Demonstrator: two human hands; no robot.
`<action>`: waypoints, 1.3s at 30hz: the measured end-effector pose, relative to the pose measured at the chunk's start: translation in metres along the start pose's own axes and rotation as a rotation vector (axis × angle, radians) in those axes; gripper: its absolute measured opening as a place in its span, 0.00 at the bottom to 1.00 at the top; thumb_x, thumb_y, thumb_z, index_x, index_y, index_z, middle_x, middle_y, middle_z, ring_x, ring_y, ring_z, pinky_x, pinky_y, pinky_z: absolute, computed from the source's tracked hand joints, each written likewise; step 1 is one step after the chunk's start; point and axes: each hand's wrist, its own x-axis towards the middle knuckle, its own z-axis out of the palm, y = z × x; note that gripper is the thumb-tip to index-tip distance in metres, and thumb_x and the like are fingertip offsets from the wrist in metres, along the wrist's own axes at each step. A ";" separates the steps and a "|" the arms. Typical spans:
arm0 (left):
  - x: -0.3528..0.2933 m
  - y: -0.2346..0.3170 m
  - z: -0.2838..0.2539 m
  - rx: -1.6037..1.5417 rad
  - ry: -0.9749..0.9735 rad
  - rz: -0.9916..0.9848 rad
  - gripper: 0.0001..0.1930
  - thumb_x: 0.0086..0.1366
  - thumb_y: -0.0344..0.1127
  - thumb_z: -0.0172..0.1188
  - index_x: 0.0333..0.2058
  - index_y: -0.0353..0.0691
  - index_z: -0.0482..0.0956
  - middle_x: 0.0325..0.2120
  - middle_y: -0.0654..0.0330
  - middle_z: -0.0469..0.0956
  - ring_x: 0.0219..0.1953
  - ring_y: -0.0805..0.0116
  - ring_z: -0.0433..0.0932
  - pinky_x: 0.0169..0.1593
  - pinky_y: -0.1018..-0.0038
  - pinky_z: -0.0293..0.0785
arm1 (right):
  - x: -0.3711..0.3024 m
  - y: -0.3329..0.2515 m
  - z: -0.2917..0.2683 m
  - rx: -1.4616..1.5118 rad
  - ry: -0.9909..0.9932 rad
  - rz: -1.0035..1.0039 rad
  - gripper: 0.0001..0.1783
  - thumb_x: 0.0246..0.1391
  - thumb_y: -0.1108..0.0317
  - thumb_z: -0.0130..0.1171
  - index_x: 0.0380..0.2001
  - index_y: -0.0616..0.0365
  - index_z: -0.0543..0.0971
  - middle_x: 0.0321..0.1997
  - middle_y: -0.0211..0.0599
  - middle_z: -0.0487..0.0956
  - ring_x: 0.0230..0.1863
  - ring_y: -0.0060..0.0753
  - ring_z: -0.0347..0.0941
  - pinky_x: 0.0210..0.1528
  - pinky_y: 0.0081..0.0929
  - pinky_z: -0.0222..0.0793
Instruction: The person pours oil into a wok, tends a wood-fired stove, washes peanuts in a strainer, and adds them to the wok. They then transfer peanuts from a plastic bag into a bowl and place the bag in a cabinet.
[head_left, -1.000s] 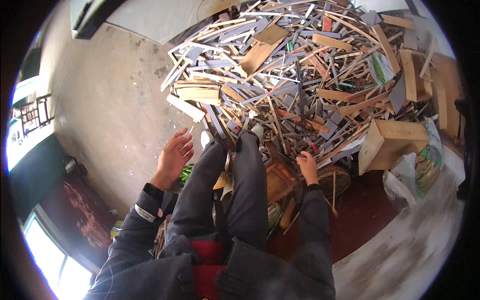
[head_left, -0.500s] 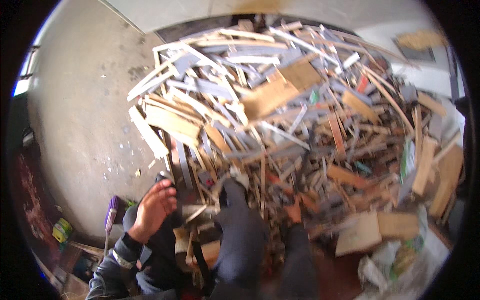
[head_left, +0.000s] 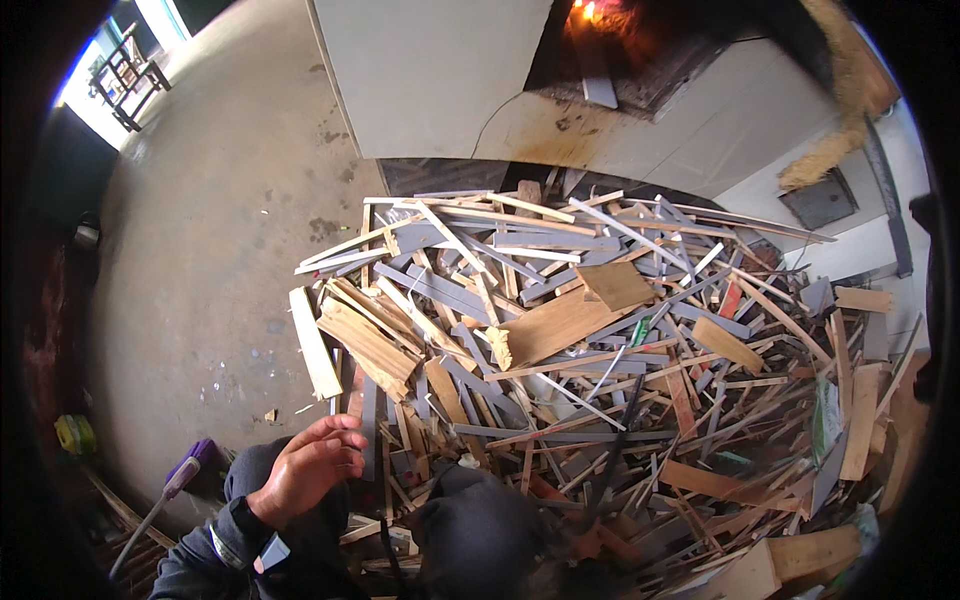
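Over the left edge of the wood pile, my left hand [head_left: 312, 465] is raised with its fingers stretched out and slightly curled, holding nothing. A long thin dark rod [head_left: 613, 455] slants over the scrap wood toward my right hand [head_left: 600, 541]. That hand is low in the view, in shadow, and appears closed around the rod's near end; its fingers are hard to make out. Around both hands lies a big heap of split boards, grey-painted strips and pale sticks, including a wide brown board [head_left: 555, 328]. My dark-clothed knee [head_left: 480, 535] rises between my hands.
Beyond the heap stands a white stove wall [head_left: 430, 75] with a fire [head_left: 600, 25] burning in its opening and a board [head_left: 597, 80] at the mouth. A purple-headed broom [head_left: 190, 462] lies to the left. Far left stands a dark chair [head_left: 128, 80] on concrete floor [head_left: 220, 220].
My view has tilted up, bringing the stove opening and its fire into sight. My right hand now appears lower in the picture, with the rod. My left hand stays raised and spread.
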 end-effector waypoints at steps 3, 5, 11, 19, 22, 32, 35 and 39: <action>-0.014 -0.007 0.015 0.038 0.017 0.036 0.17 0.68 0.35 0.52 0.53 0.40 0.68 0.42 0.61 0.75 0.41 0.69 0.75 0.47 0.71 0.71 | -0.022 0.015 -0.006 -0.038 0.041 -0.053 0.48 0.50 0.71 0.62 0.70 0.56 0.47 0.63 0.52 0.64 0.58 0.54 0.66 0.53 0.48 0.68; -0.020 -0.009 0.026 0.087 -0.015 0.053 0.16 0.68 0.36 0.51 0.54 0.41 0.69 0.43 0.62 0.75 0.41 0.70 0.75 0.47 0.72 0.71 | -0.040 0.025 -0.006 -0.133 0.121 -0.044 0.48 0.51 0.71 0.62 0.69 0.56 0.47 0.63 0.52 0.64 0.59 0.54 0.66 0.53 0.48 0.68; -0.033 -0.031 0.072 0.206 -0.128 -0.002 0.16 0.70 0.37 0.50 0.54 0.43 0.70 0.44 0.65 0.75 0.43 0.72 0.75 0.48 0.73 0.72 | -0.088 0.065 -0.026 0.323 0.159 -0.474 0.42 0.54 0.71 0.61 0.67 0.59 0.52 0.59 0.50 0.67 0.49 0.44 0.70 0.47 0.40 0.70; -0.031 -0.024 0.123 0.276 -0.202 0.027 0.13 0.69 0.37 0.52 0.51 0.44 0.71 0.40 0.68 0.75 0.39 0.75 0.74 0.46 0.74 0.72 | -0.235 0.063 -0.053 0.728 -0.190 -0.551 0.31 0.57 0.74 0.57 0.64 0.58 0.60 0.39 0.36 0.71 0.27 0.26 0.65 0.29 0.28 0.66; -0.024 -0.015 0.129 0.283 -0.206 0.028 0.12 0.69 0.36 0.53 0.49 0.44 0.71 0.38 0.68 0.75 0.39 0.74 0.74 0.46 0.73 0.72 | -0.276 -0.002 -0.070 0.952 -0.523 -0.683 0.29 0.57 0.75 0.56 0.62 0.58 0.62 0.28 0.30 0.67 0.17 0.21 0.58 0.19 0.25 0.58; 0.003 0.031 0.123 0.214 -0.264 0.190 0.16 0.68 0.38 0.53 0.53 0.43 0.71 0.42 0.65 0.76 0.40 0.75 0.75 0.48 0.74 0.71 | -0.340 -0.099 -0.124 0.852 -0.119 -0.702 0.28 0.57 0.76 0.52 0.61 0.57 0.62 0.17 0.24 0.60 0.11 0.15 0.52 0.13 0.21 0.47; 0.014 0.031 0.126 0.195 -0.302 0.183 0.18 0.67 0.43 0.54 0.52 0.44 0.71 0.42 0.67 0.75 0.40 0.74 0.74 0.49 0.72 0.71 | -0.329 -0.126 -0.141 0.972 -0.417 -0.747 0.29 0.60 0.72 0.49 0.64 0.57 0.60 0.21 0.25 0.60 0.13 0.15 0.50 0.16 0.22 0.48; 0.018 0.031 0.122 0.155 -0.256 0.149 0.17 0.68 0.44 0.53 0.52 0.45 0.71 0.43 0.68 0.76 0.41 0.73 0.74 0.50 0.71 0.71 | -0.304 -0.210 -0.132 1.035 -0.621 -0.759 0.31 0.56 0.72 0.49 0.64 0.56 0.59 0.22 0.22 0.57 0.15 0.13 0.49 0.17 0.16 0.45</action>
